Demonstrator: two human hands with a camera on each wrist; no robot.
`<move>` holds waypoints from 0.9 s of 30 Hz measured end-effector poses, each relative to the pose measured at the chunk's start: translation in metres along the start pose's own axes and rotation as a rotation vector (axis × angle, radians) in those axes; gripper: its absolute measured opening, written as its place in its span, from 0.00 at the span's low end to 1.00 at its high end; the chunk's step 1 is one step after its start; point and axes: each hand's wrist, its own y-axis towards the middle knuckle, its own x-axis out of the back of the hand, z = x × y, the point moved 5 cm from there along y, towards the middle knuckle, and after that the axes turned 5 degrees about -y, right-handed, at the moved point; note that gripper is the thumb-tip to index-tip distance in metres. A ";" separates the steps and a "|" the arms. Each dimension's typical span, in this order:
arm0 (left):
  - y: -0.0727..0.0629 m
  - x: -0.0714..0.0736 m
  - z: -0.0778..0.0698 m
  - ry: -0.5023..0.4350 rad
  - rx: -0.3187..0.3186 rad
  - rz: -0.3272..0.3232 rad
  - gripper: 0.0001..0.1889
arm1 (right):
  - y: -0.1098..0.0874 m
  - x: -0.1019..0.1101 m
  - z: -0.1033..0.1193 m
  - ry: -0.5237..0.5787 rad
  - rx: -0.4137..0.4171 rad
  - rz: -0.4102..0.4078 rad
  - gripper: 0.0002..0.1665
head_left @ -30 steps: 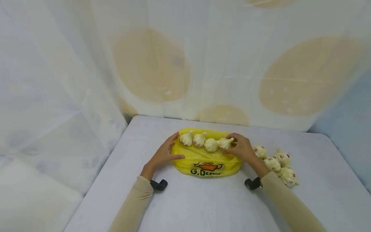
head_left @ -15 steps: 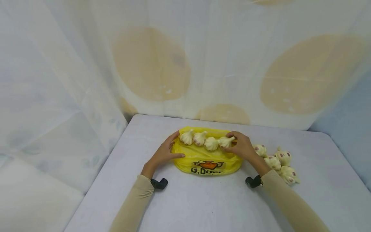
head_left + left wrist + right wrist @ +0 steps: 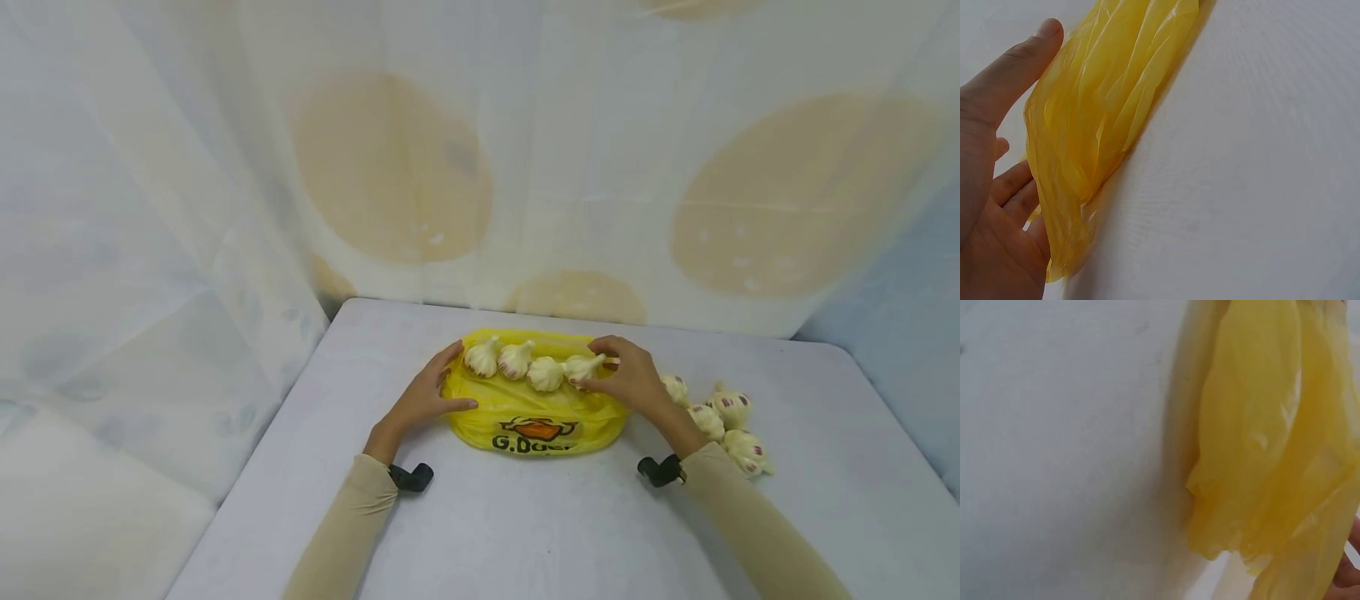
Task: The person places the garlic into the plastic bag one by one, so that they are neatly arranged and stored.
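A yellow plastic bag (image 3: 491, 408) with a printed front lies on the table, its top spread wide. Several garlic bulbs (image 3: 514, 360) sit in a row inside it. My left hand (image 3: 420, 400) rests against the bag's left side, thumb and fingers extended; the left wrist view shows the thumb (image 3: 1022, 62) along the yellow film. At the right end of the row, my right hand (image 3: 632, 379) has spread its fingers around the last garlic bulb (image 3: 581, 367), the thumb close to its lower side. Bag folds (image 3: 1260, 437) cover most of that hand in the right wrist view.
Several more garlic bulbs (image 3: 731, 408) lie in a cluster on the table (image 3: 525, 533), right of the bag and beside my right forearm. A pale curtain (image 3: 570, 192) with tan spots hangs behind the table's far edge.
My right hand has shifted slightly right, and its fingers have loosened from the last garlic bulb, which stays in the row. The left hand and the bag are nearly unmoved.
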 end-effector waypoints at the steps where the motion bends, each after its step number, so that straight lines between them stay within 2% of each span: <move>1: 0.000 0.000 0.000 -0.002 0.000 0.000 0.55 | 0.000 0.002 0.000 0.006 -0.002 -0.004 0.36; 5: 0.000 0.001 0.000 0.001 0.002 -0.005 0.55 | -0.001 0.011 0.005 0.046 0.006 -0.024 0.34; 15: 0.001 0.004 0.003 0.003 -0.002 -0.005 0.56 | -0.002 0.037 0.010 0.023 0.032 -0.073 0.33; 20: 0.002 0.004 0.004 0.004 -0.004 -0.007 0.56 | -0.006 0.053 0.003 -0.026 0.038 -0.108 0.33; 27: 0.004 0.003 0.007 0.013 -0.003 -0.011 0.55 | -0.017 0.077 -0.012 -0.072 -0.010 -0.143 0.33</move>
